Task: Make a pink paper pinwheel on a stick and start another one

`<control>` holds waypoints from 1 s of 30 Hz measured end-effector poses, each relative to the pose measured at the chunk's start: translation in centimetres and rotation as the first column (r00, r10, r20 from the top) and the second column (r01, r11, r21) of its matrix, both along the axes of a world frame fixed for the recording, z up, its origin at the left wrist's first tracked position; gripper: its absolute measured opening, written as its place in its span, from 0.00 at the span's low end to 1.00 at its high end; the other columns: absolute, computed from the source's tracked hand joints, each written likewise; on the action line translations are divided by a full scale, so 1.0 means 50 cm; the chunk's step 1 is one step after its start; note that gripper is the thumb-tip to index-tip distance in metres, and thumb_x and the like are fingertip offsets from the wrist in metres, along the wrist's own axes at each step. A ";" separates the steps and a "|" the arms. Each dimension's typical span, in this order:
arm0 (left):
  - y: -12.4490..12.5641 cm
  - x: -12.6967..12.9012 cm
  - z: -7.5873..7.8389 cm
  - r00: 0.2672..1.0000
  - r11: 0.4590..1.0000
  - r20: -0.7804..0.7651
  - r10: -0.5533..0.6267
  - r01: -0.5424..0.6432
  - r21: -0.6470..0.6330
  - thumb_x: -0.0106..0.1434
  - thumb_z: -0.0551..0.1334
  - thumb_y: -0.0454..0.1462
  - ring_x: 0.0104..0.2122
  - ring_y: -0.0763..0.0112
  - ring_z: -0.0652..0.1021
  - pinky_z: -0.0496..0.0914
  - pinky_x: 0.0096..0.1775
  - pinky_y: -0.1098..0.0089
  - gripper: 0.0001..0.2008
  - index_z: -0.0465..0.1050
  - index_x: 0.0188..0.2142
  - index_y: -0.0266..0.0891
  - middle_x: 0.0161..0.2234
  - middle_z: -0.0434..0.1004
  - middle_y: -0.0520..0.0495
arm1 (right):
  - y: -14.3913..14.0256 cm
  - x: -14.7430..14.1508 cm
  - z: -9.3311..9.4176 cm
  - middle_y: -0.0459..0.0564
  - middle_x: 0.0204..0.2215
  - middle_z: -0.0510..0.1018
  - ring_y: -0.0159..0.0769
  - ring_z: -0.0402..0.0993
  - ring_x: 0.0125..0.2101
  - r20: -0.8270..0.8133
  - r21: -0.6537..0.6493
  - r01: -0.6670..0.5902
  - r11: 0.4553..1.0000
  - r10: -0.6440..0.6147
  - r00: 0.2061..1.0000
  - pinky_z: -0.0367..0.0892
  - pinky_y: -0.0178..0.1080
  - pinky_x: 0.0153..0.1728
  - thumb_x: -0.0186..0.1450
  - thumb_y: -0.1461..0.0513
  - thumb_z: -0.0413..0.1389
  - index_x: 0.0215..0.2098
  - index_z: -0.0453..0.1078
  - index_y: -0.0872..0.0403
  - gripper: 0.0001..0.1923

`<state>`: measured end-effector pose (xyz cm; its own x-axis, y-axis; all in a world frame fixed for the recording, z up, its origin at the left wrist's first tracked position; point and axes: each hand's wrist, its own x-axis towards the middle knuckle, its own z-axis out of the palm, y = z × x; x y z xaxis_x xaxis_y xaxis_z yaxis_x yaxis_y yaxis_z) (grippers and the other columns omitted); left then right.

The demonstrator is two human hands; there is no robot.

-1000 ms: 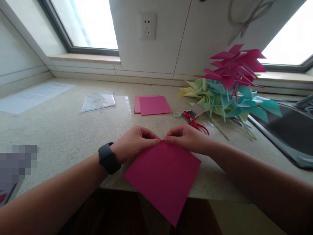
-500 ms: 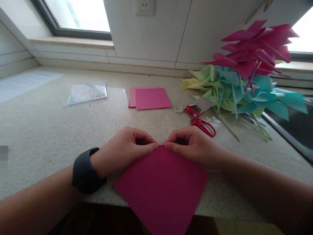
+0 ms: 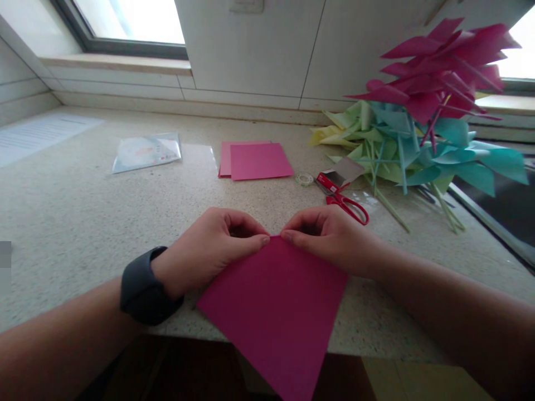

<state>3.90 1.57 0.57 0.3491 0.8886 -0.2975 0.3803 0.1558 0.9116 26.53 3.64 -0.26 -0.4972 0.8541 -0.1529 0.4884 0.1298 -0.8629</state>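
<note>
A square sheet of magenta paper (image 3: 276,309) is turned cornerwise in front of me, its near corner reaching past the counter's front edge. At its far corner the tip looks rolled or folded into a short straight edge. My left hand (image 3: 219,245) pinches that edge from the left between thumb and fingers. From the right, my right hand (image 3: 330,236) pinches the same edge, its thumb close to the left one. The fingertips beneath the paper are hidden. A dark watch (image 3: 146,287) is on my left wrist.
Pink sheets (image 3: 261,161) lie stacked farther back. Red-handled scissors (image 3: 346,206), a small red box (image 3: 332,179) and a tape roll (image 3: 304,179) lie right of them. Paper pinwheels (image 3: 443,83) are heaped at the right. A clear packet (image 3: 146,152) and printed sheet (image 3: 45,133) lie left.
Both hands keep their pinch on the paper's far edge. The sheet's right side has shifted slightly inward. The whole scene sits a little higher as the camera tilts down.
</note>
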 end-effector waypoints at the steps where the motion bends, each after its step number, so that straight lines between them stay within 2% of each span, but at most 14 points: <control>1: -0.001 0.000 0.000 1.000 1.000 0.004 0.002 -0.002 0.006 0.60 0.67 0.45 0.27 0.70 0.76 0.68 0.27 0.73 0.12 0.82 0.34 0.39 0.30 0.82 0.48 | 0.000 0.000 -0.001 0.48 0.29 0.82 0.33 0.74 0.27 -0.009 -0.007 0.005 1.000 -0.005 1.000 0.65 0.33 0.24 0.65 0.57 0.58 0.34 0.79 0.54 0.10; 6: -0.002 0.001 0.000 0.999 1.000 0.032 0.021 -0.021 0.017 0.60 0.68 0.44 0.27 0.72 0.75 0.67 0.27 0.75 0.11 0.81 0.34 0.39 0.29 0.82 0.49 | -0.003 0.001 -0.006 0.47 0.28 0.82 0.32 0.73 0.26 -0.071 -0.049 0.028 0.998 -0.031 0.997 0.65 0.33 0.23 0.64 0.58 0.59 0.34 0.78 0.53 0.08; 10: -0.003 0.002 -0.001 0.998 0.999 0.053 0.033 -0.033 0.004 0.60 0.68 0.45 0.28 0.71 0.76 0.68 0.28 0.75 0.11 0.82 0.35 0.40 0.31 0.83 0.48 | -0.003 0.002 -0.011 0.46 0.27 0.81 0.32 0.73 0.25 -0.074 -0.011 0.049 0.999 -0.049 0.996 0.64 0.33 0.23 0.64 0.57 0.60 0.32 0.79 0.52 0.08; 16: -0.004 0.002 -0.006 0.999 1.000 0.027 0.027 -0.027 0.004 0.62 0.66 0.47 0.27 0.70 0.76 0.67 0.27 0.74 0.13 0.84 0.35 0.41 0.31 0.85 0.47 | -0.003 0.001 -0.014 0.47 0.28 0.82 0.33 0.74 0.26 -0.093 -0.018 0.055 0.998 -0.056 0.994 0.65 0.34 0.24 0.63 0.58 0.60 0.32 0.79 0.51 0.07; 24: -0.004 0.005 -0.002 0.996 0.997 0.055 0.076 -0.076 -0.009 0.60 0.68 0.46 0.27 0.71 0.76 0.67 0.27 0.74 0.12 0.83 0.35 0.39 0.31 0.84 0.47 | -0.003 0.000 -0.001 0.49 0.29 0.83 0.33 0.74 0.25 -0.046 -0.019 0.036 0.999 -0.037 0.998 0.63 0.34 0.21 0.66 0.54 0.58 0.34 0.80 0.53 0.12; 30: -0.004 0.005 -0.003 0.997 0.998 0.053 0.064 -0.064 0.001 0.60 0.68 0.45 0.27 0.72 0.76 0.67 0.27 0.74 0.11 0.83 0.35 0.40 0.31 0.84 0.48 | -0.001 -0.002 -0.005 0.48 0.28 0.82 0.32 0.73 0.25 -0.040 -0.008 0.045 0.999 -0.046 0.998 0.63 0.33 0.21 0.65 0.56 0.58 0.33 0.79 0.53 0.10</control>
